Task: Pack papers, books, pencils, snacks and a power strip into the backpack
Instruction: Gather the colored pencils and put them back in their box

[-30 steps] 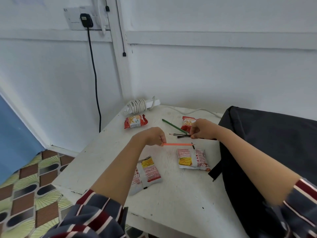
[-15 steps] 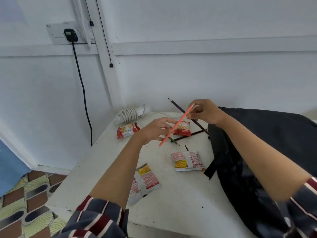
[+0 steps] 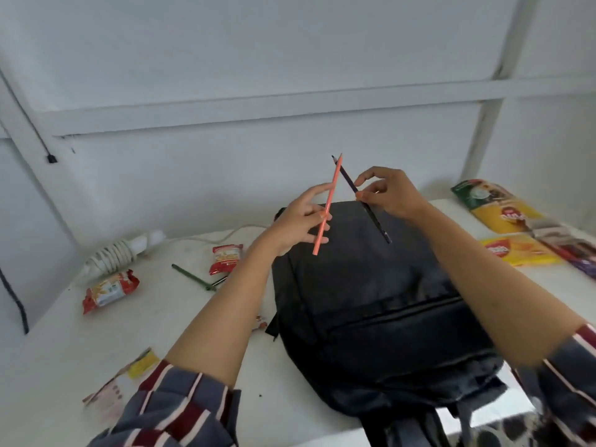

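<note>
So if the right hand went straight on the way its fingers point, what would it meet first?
The right hand, pinching the dark pencil, points leftward, so it would probably meet the orange pencil in the left hand first, though their depth is unclear.

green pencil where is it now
In the head view, the green pencil lies on the table left of the black backpack, beside a red snack packet.

Stretching the left forearm and right forearm forward, raised. Pinching an orange pencil in the left hand, fingers half extended. Pinching a dark pencil between thumb and fingertips of the right hand, index finger arching above.
</note>
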`<state>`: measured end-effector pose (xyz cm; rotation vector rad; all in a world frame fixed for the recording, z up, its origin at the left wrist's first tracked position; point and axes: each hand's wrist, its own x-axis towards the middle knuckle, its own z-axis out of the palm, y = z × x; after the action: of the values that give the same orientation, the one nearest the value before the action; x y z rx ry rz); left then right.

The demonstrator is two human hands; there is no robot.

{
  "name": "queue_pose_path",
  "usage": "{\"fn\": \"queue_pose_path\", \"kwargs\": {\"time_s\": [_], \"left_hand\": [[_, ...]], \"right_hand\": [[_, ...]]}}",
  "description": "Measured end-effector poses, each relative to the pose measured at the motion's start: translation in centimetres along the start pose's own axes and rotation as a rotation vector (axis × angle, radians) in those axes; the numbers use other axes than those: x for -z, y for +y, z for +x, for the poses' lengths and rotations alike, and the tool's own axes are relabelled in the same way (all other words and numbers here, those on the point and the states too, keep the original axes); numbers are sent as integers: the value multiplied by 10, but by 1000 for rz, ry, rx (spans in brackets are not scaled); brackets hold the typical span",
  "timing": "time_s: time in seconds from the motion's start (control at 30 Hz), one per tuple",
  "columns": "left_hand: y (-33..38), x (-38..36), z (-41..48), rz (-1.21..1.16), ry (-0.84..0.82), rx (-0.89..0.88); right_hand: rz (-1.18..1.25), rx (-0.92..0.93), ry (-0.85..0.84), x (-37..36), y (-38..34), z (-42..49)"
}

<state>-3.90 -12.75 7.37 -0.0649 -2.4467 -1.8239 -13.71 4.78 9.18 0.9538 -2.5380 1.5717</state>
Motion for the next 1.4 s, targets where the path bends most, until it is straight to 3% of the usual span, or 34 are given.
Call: {"fn": "queue_pose_path", "kwargs": {"time_s": [0.5, 0.87, 1.23, 1.4], "left_hand": [[52, -278, 137, 56, -206, -65], [20, -390, 247, 226, -274, -43], [-11, -441, 294, 313, -226, -10], [-14, -445, 302, 356, -176, 57]], "right_hand": [[-176, -293, 145, 235, 157, -89], [-139, -412, 249, 330, 263, -72], [-172, -403, 92, 340, 327, -31], [-230, -300, -87, 343, 347, -19]]}}
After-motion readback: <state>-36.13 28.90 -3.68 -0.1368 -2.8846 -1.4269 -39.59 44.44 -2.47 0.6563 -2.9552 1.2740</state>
